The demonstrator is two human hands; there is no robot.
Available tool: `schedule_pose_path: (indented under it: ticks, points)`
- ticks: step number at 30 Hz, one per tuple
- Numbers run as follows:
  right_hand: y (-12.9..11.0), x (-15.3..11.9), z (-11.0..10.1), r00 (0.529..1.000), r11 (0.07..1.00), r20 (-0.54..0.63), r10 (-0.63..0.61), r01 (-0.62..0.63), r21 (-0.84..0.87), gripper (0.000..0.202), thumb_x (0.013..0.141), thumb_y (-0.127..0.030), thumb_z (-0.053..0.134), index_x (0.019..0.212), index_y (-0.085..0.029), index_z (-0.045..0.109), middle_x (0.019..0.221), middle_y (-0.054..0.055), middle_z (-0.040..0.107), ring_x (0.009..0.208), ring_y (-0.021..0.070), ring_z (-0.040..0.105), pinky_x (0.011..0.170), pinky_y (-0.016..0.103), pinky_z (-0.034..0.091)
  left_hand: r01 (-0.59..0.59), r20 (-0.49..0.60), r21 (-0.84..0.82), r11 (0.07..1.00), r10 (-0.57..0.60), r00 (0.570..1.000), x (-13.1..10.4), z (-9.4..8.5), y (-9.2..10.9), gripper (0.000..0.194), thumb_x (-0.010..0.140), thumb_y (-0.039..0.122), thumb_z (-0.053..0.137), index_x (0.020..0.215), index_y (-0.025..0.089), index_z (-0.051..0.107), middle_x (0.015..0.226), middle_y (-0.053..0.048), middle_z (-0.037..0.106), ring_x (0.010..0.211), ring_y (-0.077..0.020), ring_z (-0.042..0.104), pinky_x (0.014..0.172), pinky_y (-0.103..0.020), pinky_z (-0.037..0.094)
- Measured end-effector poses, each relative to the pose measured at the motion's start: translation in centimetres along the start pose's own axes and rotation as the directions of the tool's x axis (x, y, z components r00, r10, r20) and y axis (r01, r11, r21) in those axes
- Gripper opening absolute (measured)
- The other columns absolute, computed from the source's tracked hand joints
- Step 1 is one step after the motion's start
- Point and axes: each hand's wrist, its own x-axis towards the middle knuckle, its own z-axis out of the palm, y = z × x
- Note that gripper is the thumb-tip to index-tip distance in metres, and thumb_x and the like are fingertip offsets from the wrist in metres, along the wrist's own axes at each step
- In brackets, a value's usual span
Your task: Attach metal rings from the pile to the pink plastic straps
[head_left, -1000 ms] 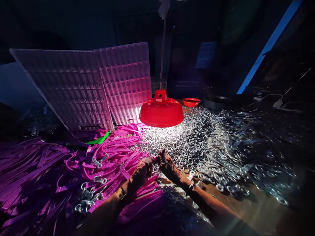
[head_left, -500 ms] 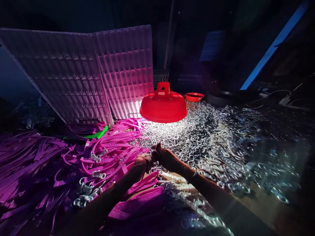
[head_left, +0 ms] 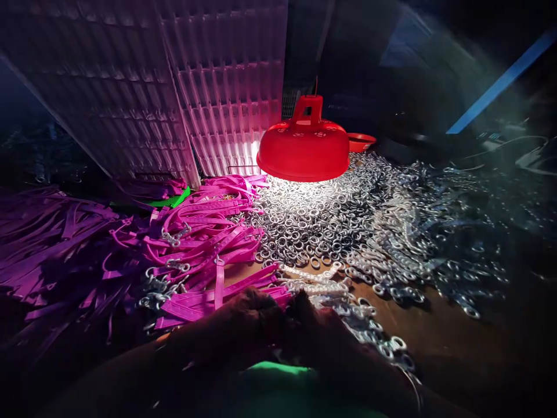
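Note:
Both hands are in deep shadow, close together at the lower middle. My left hand (head_left: 250, 316) looks closed, its fingers curled toward the other hand. My right hand (head_left: 319, 328) also looks closed and meets it; whatever lies between them is too dark to make out. Just beyond the left hand lie pink straps (head_left: 235, 232), some ending in metal pieces. Silver chains (head_left: 319, 271) of linked rings stretch past the right hand. Farther off spreads a big heap of loose metal rings (head_left: 300, 232).
A red lamp (head_left: 304, 148) hangs low over the rings and lights them. Ribbed translucent panels (head_left: 230, 87) stand at the back left. Behind the lamp sits a red bowl (head_left: 363, 143). A green piece (head_left: 176, 198) lies among the straps. Brown tabletop (head_left: 418, 325) shows at right.
Both hands have drawn back from the lit heap toward my body, into shadow, staying together. The view has tipped downward, and the chains on the table now show more fully.

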Motion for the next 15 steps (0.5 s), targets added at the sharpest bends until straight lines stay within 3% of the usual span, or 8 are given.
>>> schedule_pose_path:
  ticks: [3, 6, 12, 15]
  points:
    - [-0.3, -1.4, 0.4, 0.999, 0.999, 0.031, 0.040, -0.039, -0.008, 0.038, 0.092, -0.044, 0.035, 0.113, -0.019, 0.054, 0.076, 0.009, 0.061, 0.063, 0.0189, 0.054, 0.049, 0.027, 0.039, -0.016, -0.014, -0.153, 0.988, 0.014, 1.000, -1.0, 1.4, -1.8, 0.034, 0.069, 0.046, 0.067, 0.069, 0.012, 0.067, 0.061, -0.005, 0.060, 0.055, -0.0134, 0.052, 0.053, -0.025, 0.037]
    - [-0.3, -0.9, 1.4, 0.996, 0.998, 0.061, 0.061, -0.062, 0.011, 0.038, 0.092, -0.045, 0.036, 0.112, -0.018, 0.053, 0.072, 0.008, 0.060, 0.060, 0.0167, 0.051, 0.049, 0.026, 0.039, -0.069, -0.016, -0.199, 0.978, 0.067, 0.998, -1.5, 2.1, -2.1, 0.033, 0.070, 0.044, 0.068, 0.070, 0.011, 0.067, 0.061, -0.005, 0.060, 0.057, -0.0139, 0.053, 0.055, -0.025, 0.039]
    - [-0.2, 0.6, 2.5, 0.978, 0.999, 0.209, 0.024, -0.034, 0.043, 0.033, 0.089, -0.029, 0.043, 0.118, -0.014, 0.040, 0.073, 0.002, 0.058, 0.059, 0.0106, 0.043, 0.051, 0.021, 0.035, -0.016, 0.041, -0.232, 0.973, 0.026, 0.999, -1.1, 1.5, -2.2, 0.031, 0.071, 0.041, 0.068, 0.069, 0.010, 0.067, 0.061, -0.005, 0.061, 0.060, -0.0154, 0.057, 0.060, -0.027, 0.043]
    - [-0.4, 0.7, 2.0, 0.962, 1.000, 0.272, 0.002, -0.001, -0.001, 0.026, 0.083, -0.021, 0.048, 0.107, -0.014, 0.043, 0.074, 0.001, 0.056, 0.060, 0.0099, 0.041, 0.051, 0.020, 0.032, 0.038, 0.084, -0.262, 0.964, -0.017, 0.996, -1.0, 1.2, -2.6, 0.034, 0.071, 0.042, 0.068, 0.062, 0.009, 0.065, 0.055, -0.002, 0.056, 0.052, -0.0101, 0.051, 0.051, -0.022, 0.036]
